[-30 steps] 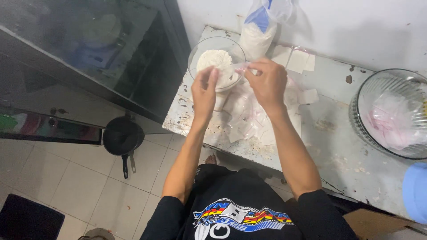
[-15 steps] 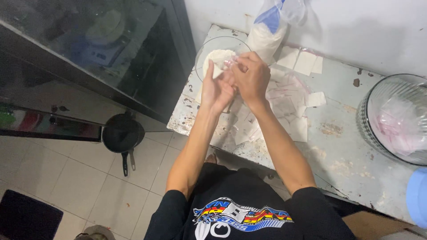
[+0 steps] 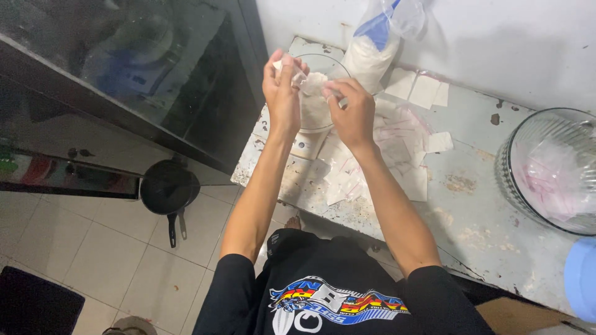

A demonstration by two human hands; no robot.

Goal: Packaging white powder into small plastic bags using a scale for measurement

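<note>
My left hand (image 3: 282, 93) and my right hand (image 3: 352, 111) are raised together over a glass bowl of white powder (image 3: 313, 115). Between the fingers of both hands is a small clear plastic pouch (image 3: 308, 80) with white powder in it. Both hands pinch it at its top edge. Below my wrists lie several flat empty small plastic pouches (image 3: 385, 155) spread over the worn grey table (image 3: 472, 205).
A large plastic bag of white powder (image 3: 372, 53) stands behind the bowl against the white wall. A big glass bowl with pink-tinted pouches (image 3: 555, 177) sits at the right. A blue round object (image 3: 583, 279) is at the right edge. A black frying pan (image 3: 167, 189) lies on the tiled floor.
My hands came together from being apart over the bowl and lifted up with the small pouch held between them.
</note>
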